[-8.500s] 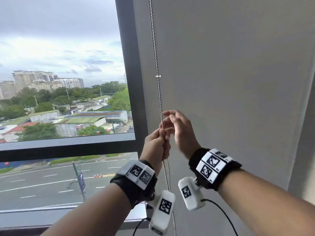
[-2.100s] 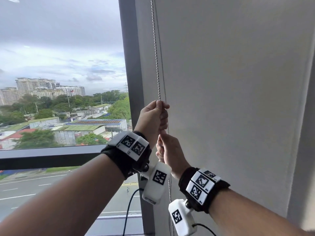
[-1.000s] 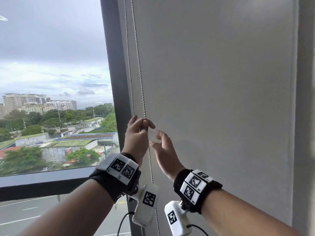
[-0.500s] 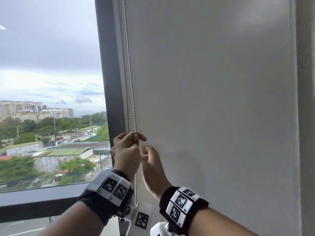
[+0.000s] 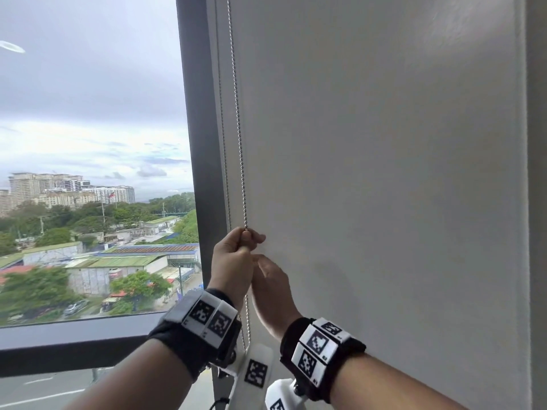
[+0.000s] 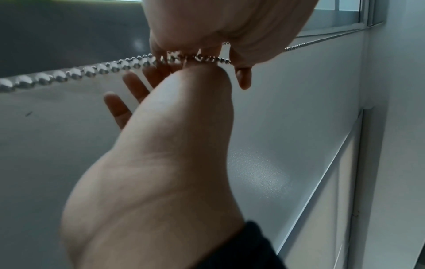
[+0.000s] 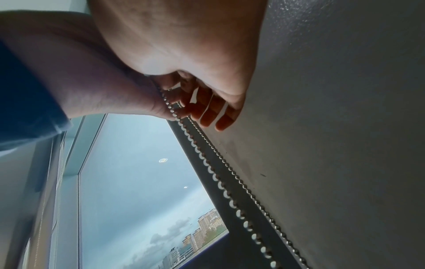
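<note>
A silver bead chain [image 5: 240, 158] hangs in two strands along the left edge of a pale grey roller blind [image 5: 384, 173]. My left hand [image 5: 250, 236] pinches the front strand between thumb and curled fingers; the left wrist view shows the beads [image 6: 69, 74] running into that pinch under my left hand [image 6: 207, 27]. My right hand [image 5: 263, 266] sits just below and to the right of it, holding nothing. Its fingers [image 7: 207, 109] lie straight against the blind beside the chain [image 7: 220, 180]. From the left wrist, my right hand [image 6: 172, 145] shows spread fingers.
A dark window frame post [image 5: 198, 143] stands just left of the chain, with glass and a city view beyond. A dark horizontal rail [image 5: 74, 341] crosses the window below my left arm. At the far right runs the blind's edge [image 5: 522, 202].
My left hand has drawn the chain down slightly. My right hand, apart with spread fingers a second ago, has closed in under the left. The view has shifted.
</note>
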The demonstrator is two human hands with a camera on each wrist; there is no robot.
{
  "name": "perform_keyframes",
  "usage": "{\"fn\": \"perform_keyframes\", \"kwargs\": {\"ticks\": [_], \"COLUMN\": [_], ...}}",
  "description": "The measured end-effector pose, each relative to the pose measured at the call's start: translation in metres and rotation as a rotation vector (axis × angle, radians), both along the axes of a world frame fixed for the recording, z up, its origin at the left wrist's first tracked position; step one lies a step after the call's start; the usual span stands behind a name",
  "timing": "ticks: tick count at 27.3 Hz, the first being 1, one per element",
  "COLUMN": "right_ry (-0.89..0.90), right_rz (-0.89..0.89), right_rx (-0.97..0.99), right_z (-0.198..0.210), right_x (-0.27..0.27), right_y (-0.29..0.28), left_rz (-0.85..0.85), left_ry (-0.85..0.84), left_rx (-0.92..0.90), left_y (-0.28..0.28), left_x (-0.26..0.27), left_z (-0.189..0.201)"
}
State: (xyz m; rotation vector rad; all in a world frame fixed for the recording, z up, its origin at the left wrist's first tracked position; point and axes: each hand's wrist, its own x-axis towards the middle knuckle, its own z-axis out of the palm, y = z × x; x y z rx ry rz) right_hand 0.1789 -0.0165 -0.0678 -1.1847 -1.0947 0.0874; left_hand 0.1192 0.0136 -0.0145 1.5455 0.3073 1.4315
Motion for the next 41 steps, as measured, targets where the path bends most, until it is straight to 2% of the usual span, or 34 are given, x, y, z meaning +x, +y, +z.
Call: {"fn": "perform_keyframes", "kwargs": {"ticks": [3, 5, 7, 10, 15, 19, 24, 27, 31, 33, 35, 38, 41], "right_ry": [-0.044, -0.064, -0.035, 0.061, 0.222, 0.152, 0.032, -0.071, -0.180, -0.146, -0.018, 0.185, 0.342], "right_rz": [-0.183, -0.204, -0.136, 0.060, 0.290, 0.327, 0.256, 0.191, 0.189, 0.221, 0.272, 0.277, 0.369], "right_rx": [0.070, 0.067, 0.027, -0.051, -0.034, 0.034, 0.066, -0.064, -0.312, -0.457, -0.531, -0.457, -0.371], "right_z": [0.002, 0.004, 0.006, 0.008, 0.001, -0.006, -0.033, -0.050, -0.061, -0.050, -0.028, 0.021, 0.068], "right_x": [0.003, 0.004, 0.005, 0.005, -0.001, -0.011, -0.014, -0.010, 0.007, 0.014, 0.017, 0.009, -0.009], "right_y": [-0.001, -0.001, -0.001, 0.008, 0.017, 0.008, 0.003, -0.007, -0.024, -0.033, -0.044, -0.062, -0.070], "left_rz": [0.138, 0.216, 0.235, 0.149, 0.064, 0.038, -0.065, -0.114, -0.149, -0.202, -0.257, -0.339, -0.382], "left_ry": [0.047, 0.057, 0.074, 0.064, 0.052, 0.051, -0.027, -0.111, -0.046, -0.013, 0.017, 0.067, 0.144], "left_rx": [0.065, 0.078, 0.082, 0.080, 0.015, -0.039, -0.120, -0.168, -0.161, -0.165, -0.177, -0.209, -0.185], "left_y": [0.005, 0.009, 0.011, 0.007, 0.003, 0.000, -0.009, -0.014, -0.019, -0.021, -0.024, -0.030, -0.037], "left_x": [-0.002, -0.003, -0.005, -0.007, -0.007, -0.010, -0.019, -0.029, -0.048, -0.062, -0.076, -0.094, -0.102], "left_z": [-0.002, -0.003, -0.003, 0.000, 0.002, 0.001, -0.005, -0.008, -0.009, -0.007, -0.005, -0.002, 0.003]}}
